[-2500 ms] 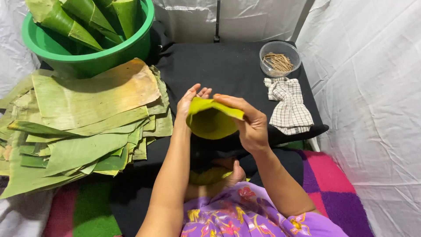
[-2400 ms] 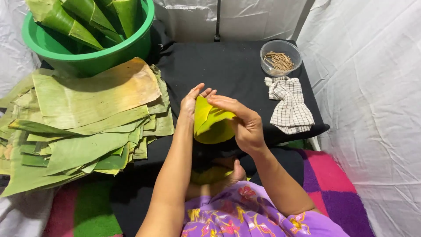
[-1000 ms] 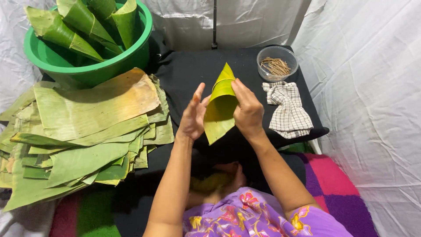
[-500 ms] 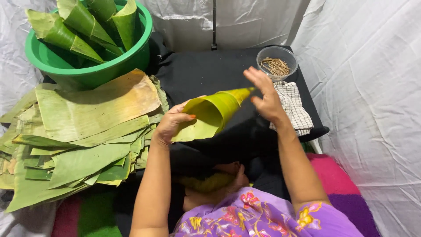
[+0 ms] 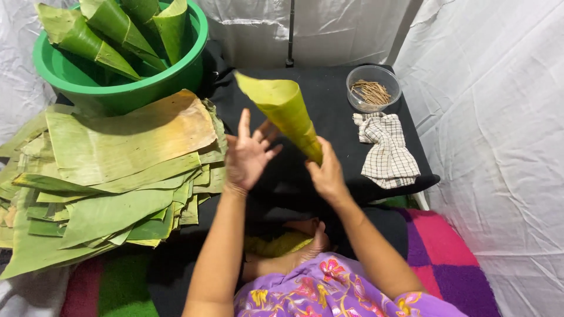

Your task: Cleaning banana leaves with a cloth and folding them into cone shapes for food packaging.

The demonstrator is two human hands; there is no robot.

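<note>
The smooth green banana-leaf cone (image 5: pixel 286 115) now points mouth-up, its tip pinched in the right hand (image 5: pixel 326 175); the left hand (image 5: pixel 249 154) has let go, fingers spread.

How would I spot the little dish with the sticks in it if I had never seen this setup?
Start at the black table in the middle and look to its far right corner. There, just beyond the crumpled checked cloth, sits a small clear round bowl holding thin brown sticks. It is far smaller than the green basin of leaf cones on the left, and see-through.
</note>
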